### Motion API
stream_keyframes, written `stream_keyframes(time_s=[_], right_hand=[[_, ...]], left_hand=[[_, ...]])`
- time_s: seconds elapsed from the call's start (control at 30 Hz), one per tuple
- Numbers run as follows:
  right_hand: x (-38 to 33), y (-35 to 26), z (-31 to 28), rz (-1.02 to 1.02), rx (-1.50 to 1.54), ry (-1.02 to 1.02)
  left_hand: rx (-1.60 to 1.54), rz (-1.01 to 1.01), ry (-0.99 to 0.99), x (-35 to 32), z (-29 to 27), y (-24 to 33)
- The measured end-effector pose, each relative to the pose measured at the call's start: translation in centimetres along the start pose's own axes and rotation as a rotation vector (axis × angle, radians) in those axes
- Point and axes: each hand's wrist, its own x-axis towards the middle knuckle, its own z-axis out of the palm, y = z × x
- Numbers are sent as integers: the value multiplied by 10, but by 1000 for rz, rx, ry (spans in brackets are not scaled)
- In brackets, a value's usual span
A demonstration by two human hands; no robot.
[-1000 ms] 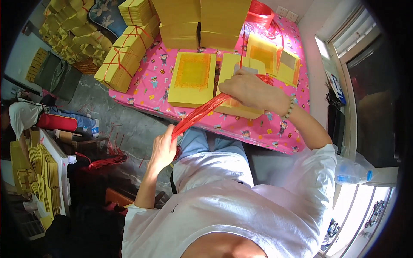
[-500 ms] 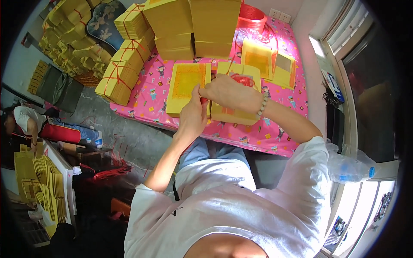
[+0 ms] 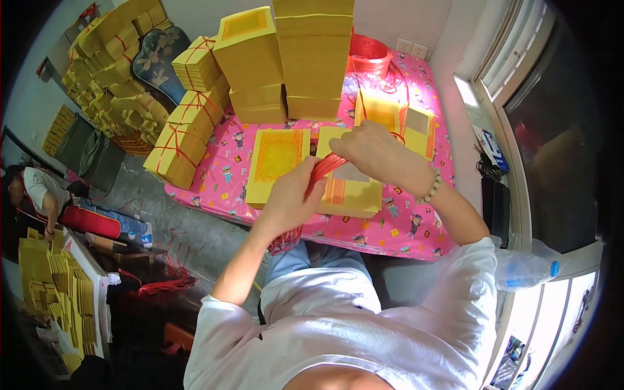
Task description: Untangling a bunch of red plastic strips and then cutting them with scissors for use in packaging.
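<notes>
Both hands are up over the near half of the pink patterned table cover (image 3: 403, 227), working a red plastic strap (image 3: 323, 168). The left hand (image 3: 292, 198) is curled shut on the strap's lower stretch, right by the near edge of a yellow paper bundle (image 3: 351, 185) lying flat on the table. The right hand (image 3: 374, 153) is pinched closed on the strap's upper end, sitting over the middle of that same bundle, so the strap runs short and taut between the two fists.

Just left of it lies a second flat yellow bundle (image 3: 278, 162), the two almost touching, not much gap there. Behind them, tall yellow paper stacks (image 3: 315, 58) wall off the far side, and tied bundles with red crossed straps (image 3: 185, 140) hang along the table's left edge. A red strap coil (image 3: 369, 55) sits at the back by the wall. Open room is mostly the pink strip near the front edge, right of the wrist. A loose tangle of red strap (image 3: 162, 284) lies on the floor to the left.
</notes>
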Motion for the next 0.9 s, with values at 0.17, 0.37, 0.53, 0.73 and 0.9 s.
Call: stream_keyframes(time_s=[0.17,0.37,0.53,0.73,0.9], right_hand=[[2,-15,38,-96,53,77],[18,-12,58,-105,170,-118],[24,13,25,-69,467,-342],[12,98,73,47,294,-198],[5,122,99,203,368,212]], left_hand=[[-374,-28,-254,26,-3,-19],[-558,-168,-366,23,9,-43],[-528,-366,-513,27,-1,-39],[-609,-471,-508,31,0,-43],[-670,-398,-360,26,13,-42]])
